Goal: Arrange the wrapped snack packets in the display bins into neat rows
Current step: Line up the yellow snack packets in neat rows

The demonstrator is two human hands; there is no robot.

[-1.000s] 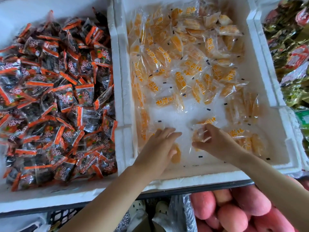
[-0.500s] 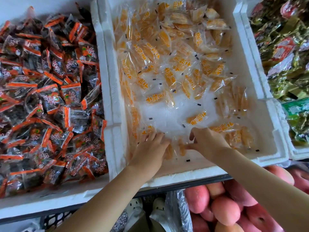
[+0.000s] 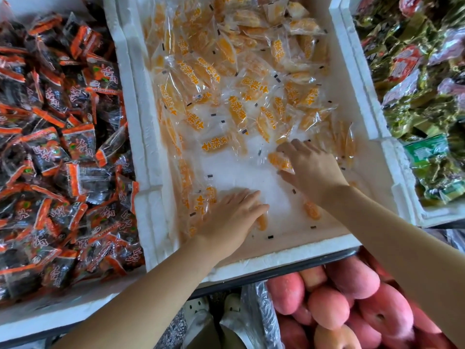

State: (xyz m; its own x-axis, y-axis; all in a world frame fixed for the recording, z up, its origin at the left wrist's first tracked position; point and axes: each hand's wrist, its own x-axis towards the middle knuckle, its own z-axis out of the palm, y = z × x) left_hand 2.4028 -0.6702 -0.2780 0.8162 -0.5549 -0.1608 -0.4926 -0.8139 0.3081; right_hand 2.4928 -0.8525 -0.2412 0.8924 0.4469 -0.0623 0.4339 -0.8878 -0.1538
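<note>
Left hand (image 3: 234, 215): flat, fingers straight, pressing packets (image 3: 201, 200) by the bin's (image 3: 276, 258) near-left corner.
Right hand (image 3: 314, 170): nearer; pinches orange packet (image 3: 278, 159) mid-bin.
Packet axis: roughly crosswise; the near edge is probably where it goes.

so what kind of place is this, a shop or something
Probably a shop or market stall selling loose snacks: white foam bins heaped with wrapped orange packets and dark packets, and pink fruit piled below.

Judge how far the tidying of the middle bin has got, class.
Done: barely anything; only a loose line of packets hugs the left wall of the middle bin. In hand: the left hand lies flat on near packets, the right hand pinches an orange packet. Left: the far heap and the dark packets lie jumbled.
</note>
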